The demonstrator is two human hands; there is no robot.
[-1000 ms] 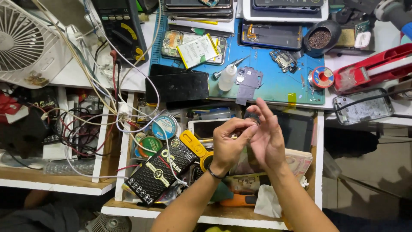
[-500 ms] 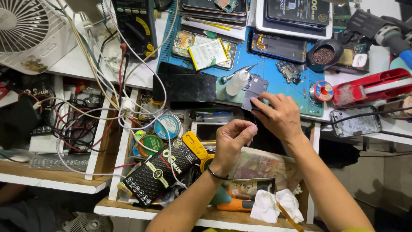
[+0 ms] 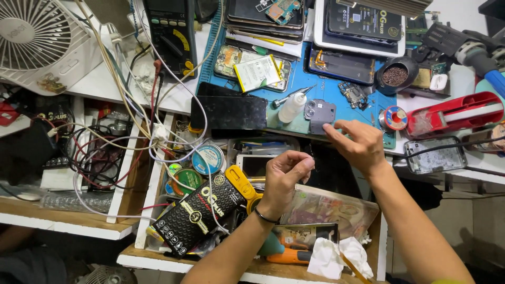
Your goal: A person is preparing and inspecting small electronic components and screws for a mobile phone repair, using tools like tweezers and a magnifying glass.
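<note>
Head view: the right hand (image 3: pixel 357 144) is held at the front edge of the blue mat (image 3: pixel 336 87), fingers partly spread and empty, fingertips just beside the grey phone part (image 3: pixel 320 114). The part lies up and left of that hand, its long axis running front to back. The left hand (image 3: pixel 284 176) is curled shut over the open drawer (image 3: pixel 252 265), farther off; whether anything is pinched in it cannot be told.

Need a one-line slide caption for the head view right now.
Right hand reaches a grey camera-cutout phone part on the blue work mat; left hand is curled above the open drawer.
</note>
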